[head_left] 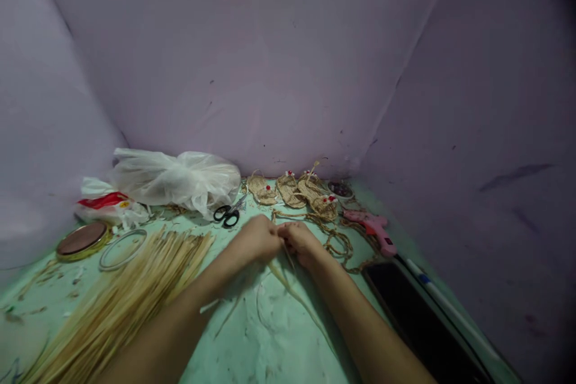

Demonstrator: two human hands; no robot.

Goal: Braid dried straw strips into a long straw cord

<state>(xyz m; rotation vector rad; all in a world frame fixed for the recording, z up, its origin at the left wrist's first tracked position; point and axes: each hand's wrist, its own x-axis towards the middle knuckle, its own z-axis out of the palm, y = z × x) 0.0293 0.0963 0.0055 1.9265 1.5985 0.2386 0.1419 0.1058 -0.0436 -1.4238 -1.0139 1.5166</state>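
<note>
My left hand [260, 237] and my right hand [299, 241] meet at the middle of the green surface, fingers closed and nearly touching. Both pinch pale plant-fibre strands [294, 294], whose loose ends trail down between my forearms. A braided cord [299, 216] runs away from just behind my fingers toward a loose coil on the right. The exact spot where the fingers grip is partly hidden by the hands. Black-handled scissors [227, 215] lie beyond my left hand. Small woven sandals [291, 189] with red and white beads rest by the back wall.
On the left lie a bundle of dry fibre strips [121, 300], a ring [122, 251], a round tin lid [81, 239] and white plastic bags [180, 180]. A pink glue gun [371, 227] and a dark flat phone-like slab [418, 318] lie right. Purple walls [270, 72] enclose three sides.
</note>
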